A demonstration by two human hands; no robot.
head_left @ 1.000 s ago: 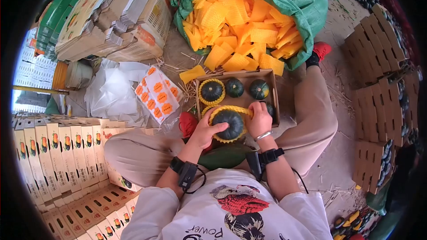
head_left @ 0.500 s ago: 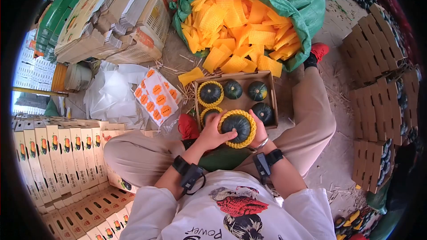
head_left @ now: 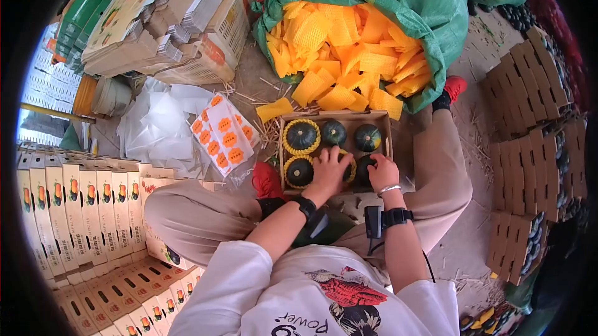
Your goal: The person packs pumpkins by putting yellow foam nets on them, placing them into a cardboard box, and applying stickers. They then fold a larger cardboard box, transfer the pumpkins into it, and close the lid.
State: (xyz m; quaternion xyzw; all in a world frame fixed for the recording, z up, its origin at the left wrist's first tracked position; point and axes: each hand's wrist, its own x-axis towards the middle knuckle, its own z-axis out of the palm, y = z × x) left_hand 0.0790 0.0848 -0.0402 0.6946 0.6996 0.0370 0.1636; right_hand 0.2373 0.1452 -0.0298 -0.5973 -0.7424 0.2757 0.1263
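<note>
A shallow cardboard box (head_left: 338,113) between my legs holds several dark green pumpkins. Yellow foam nets ring the upper-left pumpkin (head_left: 302,136) and the lower-left pumpkin (head_left: 299,172). My left hand (head_left: 329,174) lies over a netted pumpkin in the middle of the lower row, fingers spread on its top and mostly covering it. At the lower right, my right hand (head_left: 382,172) has its bent fingers on a pumpkin (head_left: 364,168) without a visible net. Two pumpkins without nets, one at top middle (head_left: 334,132) and one at top right (head_left: 367,138), sit in the upper row.
A green sack (head_left: 430,18) of yellow foam nets (head_left: 349,49) stands beyond the box. Sticker sheets (head_left: 224,130) and white sheets (head_left: 156,124) lie at the left. Folded cartons (head_left: 81,211) and stacked trays (head_left: 523,168) flank me.
The netted pumpkin held between both hands is now down in the box's lower row, under my left hand. My right hand has moved to the lower-right pumpkin.
</note>
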